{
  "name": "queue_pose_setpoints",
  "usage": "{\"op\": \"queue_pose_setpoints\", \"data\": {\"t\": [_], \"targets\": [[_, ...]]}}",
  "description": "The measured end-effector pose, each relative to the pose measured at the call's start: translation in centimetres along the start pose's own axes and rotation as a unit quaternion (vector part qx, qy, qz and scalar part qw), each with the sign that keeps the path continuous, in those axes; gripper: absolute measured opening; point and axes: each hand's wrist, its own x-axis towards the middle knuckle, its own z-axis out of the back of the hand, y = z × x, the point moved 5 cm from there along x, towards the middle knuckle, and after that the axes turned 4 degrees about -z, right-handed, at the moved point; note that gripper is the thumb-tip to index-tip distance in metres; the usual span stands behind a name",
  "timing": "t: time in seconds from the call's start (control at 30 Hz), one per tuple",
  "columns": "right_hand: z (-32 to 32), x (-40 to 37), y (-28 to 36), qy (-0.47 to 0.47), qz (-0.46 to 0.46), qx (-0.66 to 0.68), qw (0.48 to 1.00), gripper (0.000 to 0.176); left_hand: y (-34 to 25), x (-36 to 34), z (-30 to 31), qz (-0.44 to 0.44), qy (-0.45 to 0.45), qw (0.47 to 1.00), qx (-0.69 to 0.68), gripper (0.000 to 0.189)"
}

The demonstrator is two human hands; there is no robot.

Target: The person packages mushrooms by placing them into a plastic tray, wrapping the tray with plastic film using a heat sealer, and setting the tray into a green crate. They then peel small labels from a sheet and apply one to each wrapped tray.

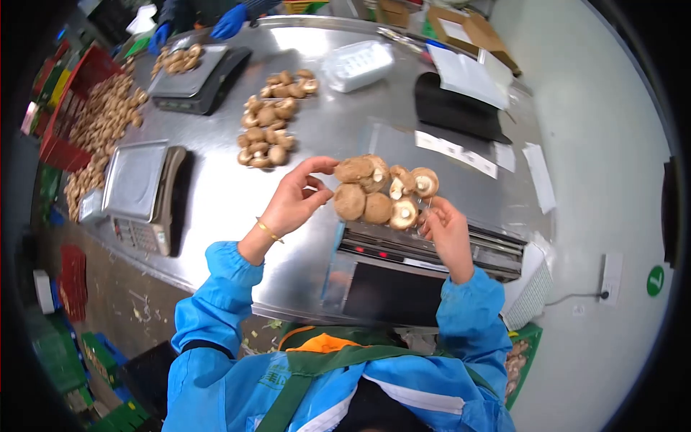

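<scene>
A compact group of brown shiitake mushrooms (377, 207) lies in front of me, some caps up, others showing pale stems and gills. Whatever supports them underneath is hidden. My left hand (294, 200) is at the group's left edge, thumb and fingers curved but apart; contact with the nearest cap is hard to judge. At the right edge, my right hand (446, 229) has its fingertips pinched together on what looks like clear plastic film (423, 216). Just below the mushrooms sits a wrapping machine (392, 288) with a dark plate and red indicator lights.
Shiitake groups (266, 119) lie farther back on the steel table (216, 237). Two scales (133, 183) stand left, beside a heap of loose mushrooms (108, 111). A stack of white trays (358, 66) is behind. Another person's blue-gloved hand (229, 22) shows at the far side.
</scene>
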Motion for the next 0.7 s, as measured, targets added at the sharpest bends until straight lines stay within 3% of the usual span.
{"op": "queue_pose_setpoints", "data": {"t": [0.2, 0.33, 0.4, 0.43, 0.5, 0.53, 0.6, 0.67, 0.7], "targets": [[12.3, 4.2, -4.6, -0.086, 0.035, -0.133, 0.987, 0.021, 3.3, 6.3, -11.1, -0.048, 0.035, 0.996, 0.067, 0.050], [15.0, 3.6, -4.6, -0.120, 0.050, -0.240, 0.962, 0.022, 3.5, 7.1, -13.8, -0.031, 0.041, 0.988, 0.147, 0.051], [15.9, 1.5, -3.4, -0.186, 0.109, -0.274, 0.937, 0.024, 3.5, 6.2, -13.5, -0.046, 0.038, 0.988, 0.141, 0.050], [16.5, -0.3, -2.7, -0.233, 0.206, -0.337, 0.889, 0.020, 2.3, 5.2, -13.0, -0.057, 0.016, 0.985, 0.161, 0.047], [17.9, -4.1, -2.3, -0.263, 0.218, -0.432, 0.835, 0.018, 0.9, 2.8, -11.1, -0.149, -0.043, 0.935, 0.320, 0.038], [18.0, -5.6, -2.7, -0.262, 0.219, -0.430, 0.836, 0.018, 0.3, 1.4, -10.1, -0.071, -0.072, 0.912, 0.397, 0.028], [18.3, -7.3, -4.2, -0.255, 0.121, -0.469, 0.837, 0.020, 0.2, -0.9, -9.2, 0.024, -0.055, 0.871, 0.488, 0.024], [16.5, -6.8, -5.1, -0.253, 0.132, -0.413, 0.865, 0.022, 1.5, -1.5, -10.2, 0.063, -0.026, 0.852, 0.519, 0.025], [15.6, -5.8, -5.5, -0.224, 0.120, -0.405, 0.878, 0.021, 2.6, -1.1, -10.7, 0.017, -0.028, 0.872, 0.488, 0.027]]}}
